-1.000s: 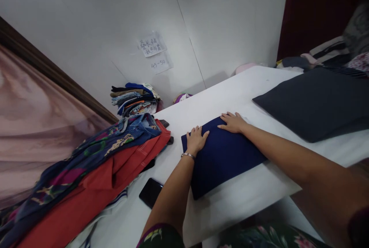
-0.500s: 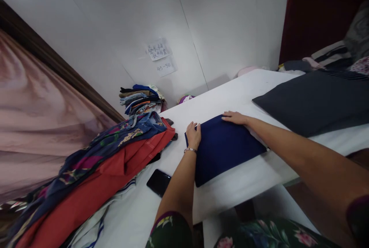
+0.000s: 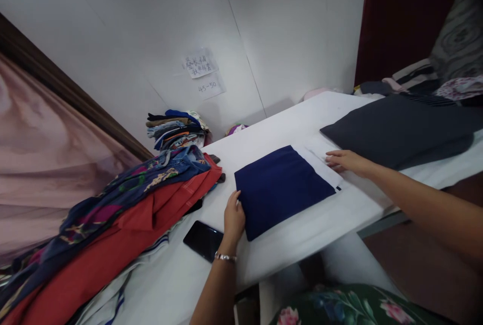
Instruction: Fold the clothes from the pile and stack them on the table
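Navy cloth (image 3: 285, 189) lies flat and folded into a neat four-sided piece on the white table (image 3: 264, 139), near the middle of the view. Its long axis slants from about eight o'clock to about two o'clock, so one short side faces the left hand (image 3: 234, 214) and the other faces the right hand (image 3: 347, 161). The far corner points towards twelve, the near corner towards seven, and the long near edge faces five. Along the two-to-four o'clock side a white strip (image 3: 320, 164) shows, with a small dark tab (image 3: 338, 188) at its near end; whether the strip belongs to the cloth I cannot tell.

At eight o'clock, the left hand has its fingers bent at the cloth's short edge; whether they pinch it is hidden. A bracelet (image 3: 225, 256) circles that wrist. At two o'clock, the right hand's fingers are loosely curled and a little parted beside the white strip; I cannot tell whether they have hold of its edge.

From the cloth, a black phone (image 3: 204, 240) lies at eight o'clock, a red garment (image 3: 128, 239) beyond it, and a large dark grey cloth (image 3: 400, 131) at two.
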`<action>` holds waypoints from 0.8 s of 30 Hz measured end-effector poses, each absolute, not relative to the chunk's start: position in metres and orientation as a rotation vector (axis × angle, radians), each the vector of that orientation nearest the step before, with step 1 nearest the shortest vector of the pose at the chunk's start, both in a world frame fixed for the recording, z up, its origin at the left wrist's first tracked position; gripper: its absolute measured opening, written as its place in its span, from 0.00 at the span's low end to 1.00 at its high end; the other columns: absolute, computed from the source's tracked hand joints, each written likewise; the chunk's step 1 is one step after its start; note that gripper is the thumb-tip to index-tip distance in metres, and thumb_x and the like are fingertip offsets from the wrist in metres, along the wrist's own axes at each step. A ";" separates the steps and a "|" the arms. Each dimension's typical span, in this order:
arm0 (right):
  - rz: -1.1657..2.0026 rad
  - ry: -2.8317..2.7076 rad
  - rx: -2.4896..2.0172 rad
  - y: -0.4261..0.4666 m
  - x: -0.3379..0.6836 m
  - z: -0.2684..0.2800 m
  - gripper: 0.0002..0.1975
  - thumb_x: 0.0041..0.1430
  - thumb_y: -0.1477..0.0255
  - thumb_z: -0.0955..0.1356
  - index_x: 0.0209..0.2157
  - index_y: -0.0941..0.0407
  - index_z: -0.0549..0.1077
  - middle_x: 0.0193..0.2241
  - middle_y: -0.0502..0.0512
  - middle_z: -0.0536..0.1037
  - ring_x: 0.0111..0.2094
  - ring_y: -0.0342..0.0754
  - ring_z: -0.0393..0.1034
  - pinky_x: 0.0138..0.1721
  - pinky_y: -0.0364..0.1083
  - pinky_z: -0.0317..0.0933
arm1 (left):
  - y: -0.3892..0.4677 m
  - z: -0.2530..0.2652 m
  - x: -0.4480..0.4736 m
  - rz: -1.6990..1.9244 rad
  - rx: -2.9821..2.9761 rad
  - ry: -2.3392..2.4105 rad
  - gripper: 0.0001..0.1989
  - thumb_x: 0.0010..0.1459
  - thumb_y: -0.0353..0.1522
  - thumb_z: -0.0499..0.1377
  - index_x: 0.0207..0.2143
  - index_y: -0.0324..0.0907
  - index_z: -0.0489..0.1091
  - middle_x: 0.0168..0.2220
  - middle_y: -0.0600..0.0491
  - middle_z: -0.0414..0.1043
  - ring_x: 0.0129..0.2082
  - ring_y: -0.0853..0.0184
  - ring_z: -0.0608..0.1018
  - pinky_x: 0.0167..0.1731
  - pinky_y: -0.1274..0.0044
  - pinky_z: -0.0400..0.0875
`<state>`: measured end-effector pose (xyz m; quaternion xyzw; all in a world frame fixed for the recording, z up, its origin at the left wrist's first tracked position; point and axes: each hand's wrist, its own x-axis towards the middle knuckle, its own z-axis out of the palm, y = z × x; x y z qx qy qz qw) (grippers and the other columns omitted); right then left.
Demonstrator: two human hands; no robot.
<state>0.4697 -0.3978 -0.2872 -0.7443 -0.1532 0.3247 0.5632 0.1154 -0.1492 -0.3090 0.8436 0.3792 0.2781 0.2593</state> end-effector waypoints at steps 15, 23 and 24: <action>0.940 -0.481 -1.789 -0.371 0.463 -0.270 0.37 0.51 0.62 0.72 0.61 0.53 0.61 0.46 0.61 0.76 0.39 0.53 0.74 0.32 0.46 0.69 | -0.159 -0.289 0.079 0.357 2.859 0.687 0.32 0.59 0.23 0.49 0.66 0.47 0.51 0.67 0.45 0.49 0.62 0.58 0.64 0.58 0.64 0.64; 0.897 -0.808 -1.617 -0.395 0.479 -0.296 0.40 0.48 0.77 0.66 0.64 0.50 0.57 0.29 0.49 0.75 0.23 0.43 0.66 0.24 0.41 0.62 | -0.155 -0.291 0.082 0.336 2.989 0.588 0.34 0.58 0.18 0.46 0.65 0.47 0.54 0.66 0.42 0.52 0.62 0.59 0.64 0.57 0.63 0.65; 0.828 -0.902 -1.664 -0.396 0.481 -0.299 0.37 0.48 0.76 0.67 0.62 0.50 0.61 0.31 0.49 0.76 0.25 0.43 0.67 0.27 0.42 0.63 | -0.154 -0.290 0.084 0.346 3.004 0.570 0.33 0.58 0.19 0.46 0.65 0.47 0.54 0.66 0.43 0.53 0.62 0.58 0.64 0.57 0.62 0.65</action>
